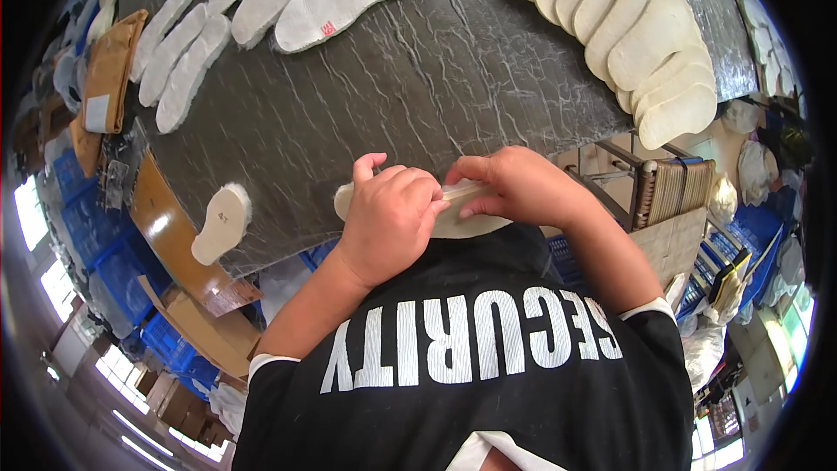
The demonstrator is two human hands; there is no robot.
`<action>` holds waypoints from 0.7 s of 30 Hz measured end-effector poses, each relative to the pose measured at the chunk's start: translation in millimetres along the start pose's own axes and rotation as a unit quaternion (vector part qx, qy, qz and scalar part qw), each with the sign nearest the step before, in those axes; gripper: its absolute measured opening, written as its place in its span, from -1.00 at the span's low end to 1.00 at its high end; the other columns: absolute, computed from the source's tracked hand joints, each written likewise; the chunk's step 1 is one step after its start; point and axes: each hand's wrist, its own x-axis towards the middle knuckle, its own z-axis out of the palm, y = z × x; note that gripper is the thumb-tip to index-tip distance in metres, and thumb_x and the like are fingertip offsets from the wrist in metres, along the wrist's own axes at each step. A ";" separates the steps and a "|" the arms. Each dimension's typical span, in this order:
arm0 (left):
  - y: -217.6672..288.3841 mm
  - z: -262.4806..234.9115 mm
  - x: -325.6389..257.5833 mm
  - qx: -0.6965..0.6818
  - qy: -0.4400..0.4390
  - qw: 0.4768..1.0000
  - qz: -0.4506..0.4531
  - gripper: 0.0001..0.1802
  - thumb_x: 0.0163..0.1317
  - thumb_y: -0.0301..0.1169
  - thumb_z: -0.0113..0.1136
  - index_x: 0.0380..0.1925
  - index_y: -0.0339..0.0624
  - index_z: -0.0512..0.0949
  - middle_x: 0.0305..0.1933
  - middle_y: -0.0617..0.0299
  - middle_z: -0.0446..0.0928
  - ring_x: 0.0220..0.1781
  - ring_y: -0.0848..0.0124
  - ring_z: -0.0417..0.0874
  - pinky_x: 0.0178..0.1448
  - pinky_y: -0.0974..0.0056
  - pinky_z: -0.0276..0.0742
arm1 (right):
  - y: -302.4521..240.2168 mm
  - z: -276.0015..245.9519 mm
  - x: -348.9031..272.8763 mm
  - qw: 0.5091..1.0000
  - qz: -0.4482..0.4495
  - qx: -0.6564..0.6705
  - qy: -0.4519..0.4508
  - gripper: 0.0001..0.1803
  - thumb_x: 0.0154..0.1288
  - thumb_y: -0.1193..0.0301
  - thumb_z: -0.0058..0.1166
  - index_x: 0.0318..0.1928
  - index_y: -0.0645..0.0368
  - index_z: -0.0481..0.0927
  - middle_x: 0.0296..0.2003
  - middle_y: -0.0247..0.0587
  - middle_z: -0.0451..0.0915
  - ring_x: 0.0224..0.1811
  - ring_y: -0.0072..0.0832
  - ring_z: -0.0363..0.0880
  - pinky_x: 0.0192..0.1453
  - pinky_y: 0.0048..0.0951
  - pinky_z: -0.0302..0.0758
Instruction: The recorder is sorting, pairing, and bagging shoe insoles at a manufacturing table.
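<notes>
My left hand and my right hand meet at the near edge of a grey, cracked-looking table. Both are closed on one cream insole that lies at the table's edge against my black shirt. The left hand's fingers curl over its left part and the right hand pinches its upper edge. Most of the insole is hidden under the hands.
Fanned cream insoles lie at the table's far right, and several white fleecy insoles at the far left. A single fleece-edged insole sits at the left edge. Blue crates, brown cardboard and a wooden rack surround the table.
</notes>
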 end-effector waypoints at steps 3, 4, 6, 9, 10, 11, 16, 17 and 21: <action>-1.6 5.4 2.3 0.012 0.008 1.000 0.017 -0.87 -0.01 -0.49 0.30 -0.51 -0.11 0.51 -0.37 0.34 0.57 -0.34 0.38 0.58 0.14 -0.02 0.24 | 12.9 -0.1 5.3 0.992 0.034 0.109 -0.047 -0.68 0.19 0.21 0.20 -0.15 0.15 0.58 -0.42 -0.04 0.62 -0.39 -0.08 0.57 -0.26 -0.18 0.43; -1.2 6.9 3.7 0.012 0.004 0.999 0.040 -0.86 -0.02 -0.49 0.32 -0.51 -0.11 0.50 -0.34 0.34 0.56 -0.34 0.38 0.58 0.14 -0.05 0.24 | 21.5 2.6 7.0 0.988 0.004 0.139 -0.059 -0.71 0.22 0.22 0.17 -0.16 0.15 0.58 -0.45 -0.08 0.60 -0.43 -0.18 0.55 -0.29 -0.24 0.42; -1.7 10.2 5.2 0.008 -0.003 0.998 0.063 -0.85 -0.03 -0.48 0.33 -0.51 -0.11 0.50 -0.32 0.34 0.55 -0.34 0.38 0.59 0.14 -0.07 0.24 | 31.9 2.3 10.6 0.982 -0.022 0.172 -0.071 -0.73 0.26 0.23 0.13 -0.18 0.16 0.58 -0.48 -0.12 0.59 -0.48 -0.28 0.53 -0.32 -0.29 0.41; -2.4 15.2 7.0 -0.017 -0.025 0.996 0.089 -0.83 -0.04 -0.48 0.34 -0.50 -0.11 0.50 -0.31 0.34 0.53 -0.36 0.38 0.58 0.14 -0.10 0.24 | 43.1 3.6 17.8 0.957 0.000 0.223 -0.185 -0.82 0.25 0.34 0.08 -0.36 0.20 0.57 -0.57 -0.31 0.51 -0.53 -0.56 0.39 -0.41 -0.40 0.34; -3.3 15.0 7.2 -0.021 -0.028 0.994 0.102 -0.83 -0.05 -0.48 0.34 -0.50 -0.11 0.50 -0.31 0.34 0.51 -0.38 0.38 0.57 0.15 -0.11 0.24 | 45.2 3.4 19.8 0.956 0.003 0.226 -0.185 -0.82 0.25 0.34 0.08 -0.36 0.20 0.57 -0.57 -0.31 0.51 -0.53 -0.56 0.39 -0.41 -0.40 0.34; -4.4 15.0 7.2 -0.025 -0.030 0.992 0.116 -0.83 -0.05 -0.48 0.34 -0.50 -0.11 0.50 -0.32 0.33 0.50 -0.40 0.38 0.56 0.15 -0.11 0.23 | 45.4 3.8 22.7 0.955 0.012 0.219 -0.198 -0.83 0.22 0.36 0.08 -0.40 0.22 0.57 -0.58 -0.27 0.51 -0.54 -0.53 0.41 -0.41 -0.39 0.35; -7.9 12.6 5.3 0.010 -0.023 0.991 0.132 -0.80 -0.06 -0.45 0.35 -0.43 -0.10 0.50 -0.35 0.33 0.50 -0.40 0.37 0.53 0.17 -0.14 0.22 | 45.8 7.8 27.3 0.982 0.035 0.164 -0.088 -0.84 0.13 0.43 0.06 -0.45 0.29 0.55 -0.59 -0.07 0.51 -0.55 -0.33 0.44 -0.40 -0.32 0.37; -7.6 10.7 6.0 0.015 -0.020 0.993 0.115 -0.78 -0.07 -0.44 0.35 -0.41 -0.09 0.50 -0.37 0.33 0.50 -0.39 0.37 0.53 0.17 -0.14 0.21 | 45.2 7.0 28.5 0.981 0.036 0.170 -0.090 -0.81 0.17 0.38 0.10 -0.43 0.28 0.57 -0.59 -0.11 0.53 -0.54 -0.38 0.46 -0.39 -0.33 0.38; -11.1 11.7 3.9 0.057 -0.019 0.994 0.095 -0.77 -0.07 -0.44 0.35 -0.39 -0.07 0.51 -0.40 0.36 0.51 -0.38 0.37 0.53 0.19 -0.14 0.20 | 37.1 3.3 35.1 0.958 0.046 0.221 -0.175 -0.61 0.18 0.13 0.27 -0.30 0.25 0.56 -0.52 -0.34 0.55 -0.46 -0.56 0.43 -0.34 -0.46 0.39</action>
